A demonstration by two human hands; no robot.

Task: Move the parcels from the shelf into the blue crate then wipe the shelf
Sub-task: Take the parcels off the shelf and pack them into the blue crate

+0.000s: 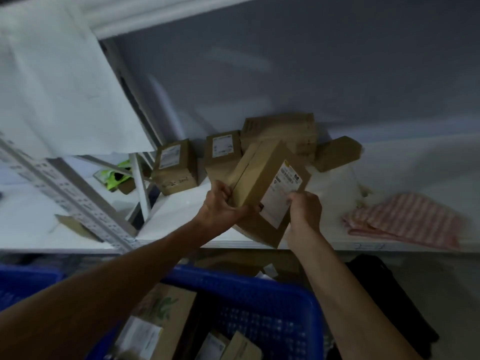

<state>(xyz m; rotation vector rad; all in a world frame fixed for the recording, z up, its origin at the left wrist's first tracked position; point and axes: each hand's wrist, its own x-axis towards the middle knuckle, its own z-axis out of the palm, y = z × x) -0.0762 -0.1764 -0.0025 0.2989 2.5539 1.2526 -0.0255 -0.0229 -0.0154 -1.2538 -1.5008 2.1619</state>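
Left hand: at the centre of the frame, fingers curled round the left edge of the box. This grip takes the side that the other hand cannot reach.
Right hand: just right of centre, fingers curled over the lower right corner of the box, partly on its white label. The two grips face each other, so the box cannot slip out between them.
Box: held tilted, its lower corner past the front edge of the shelf. I judge the tilt comes from drawing it toward the crate.
Crate: blue, at the bottom centre, directly under the hands, so a parcel only needs lowering. Some parcels lie in it already.
Parcels: several brown ones wait at the back of the shelf, centre of the frame, close together against the wall.
Cloth: pink striped, at the right on the shelf, probably kept near for the wiping.
Progress: the moving is partly done; the wiping is not begun.
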